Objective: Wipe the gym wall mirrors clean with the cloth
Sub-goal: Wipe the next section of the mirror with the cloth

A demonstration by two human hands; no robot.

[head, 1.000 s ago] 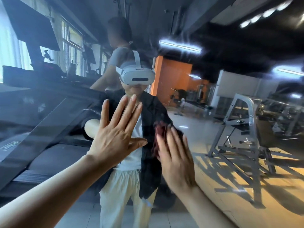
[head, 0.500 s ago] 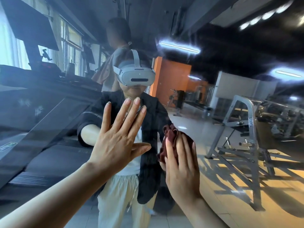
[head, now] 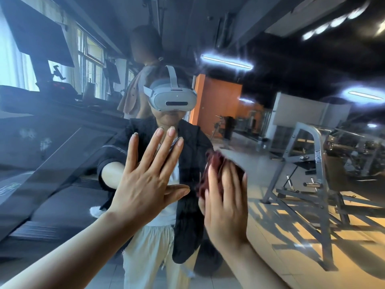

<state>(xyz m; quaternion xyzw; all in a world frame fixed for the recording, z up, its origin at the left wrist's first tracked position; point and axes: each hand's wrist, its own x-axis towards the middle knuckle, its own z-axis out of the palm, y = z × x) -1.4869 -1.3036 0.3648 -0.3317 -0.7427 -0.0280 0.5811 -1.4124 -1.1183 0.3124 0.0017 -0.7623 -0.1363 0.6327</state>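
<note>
While the mirror fills the whole view, its glass reflects a gym room with dark ceiling lights, an orange wall and, to the right of the cloth-bearing hand, a grey metal weight rack standing on a sunlit floor. To the left of the flat hand the glass shows a dark treadmill sloping down, with windows above it. Between the two hands appears the reflected person in a black jacket, white shirt and pale trousers, wearing a white headset, and a second figure stands behind that person's shoulder. The left hand lies flat against the glass, its fingers straight and spread, thumb pointing across toward the cloth, and it holds nothing. Just beside it, the right hand presses the cloth against the mirror with straight, close-set fingers; this hand is blurred, so finer detail of the fingers cannot be told. The cloth is dark red and bunched, lying between the right palm and the glass, with its crumpled bulk showing above the fingertips and along the hand's left edge. Both bare forearms reach up from the lower edge of the view.
</note>
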